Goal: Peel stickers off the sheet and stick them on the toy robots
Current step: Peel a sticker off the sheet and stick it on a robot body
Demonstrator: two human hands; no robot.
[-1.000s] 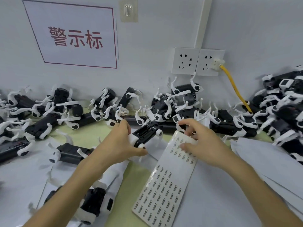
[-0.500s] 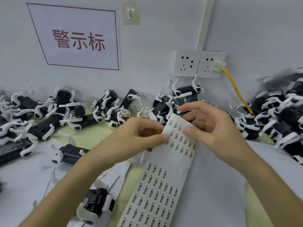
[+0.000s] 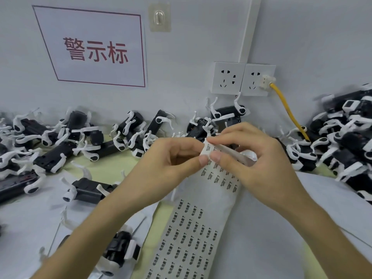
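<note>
White sticker sheet (image 3: 191, 238): left hand (image 3: 169, 164) and right hand (image 3: 261, 164) fingers (image 3: 216, 158) pinch its half-hidden top.

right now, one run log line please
stage: peeling; left hand: pinches sticker sheet top; right hand: pinches same edge; toy robots: untouched

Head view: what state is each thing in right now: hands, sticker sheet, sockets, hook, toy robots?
sticker sheet: top end lifted and curled over, many stickers unpeeled
left hand: pinches its top corner
right hand: pinches the same corner
left socket: empty
right socket: plug with yellow cable in
wall hook: nothing hanging
toy robots: lying heaped along the wall
</note>
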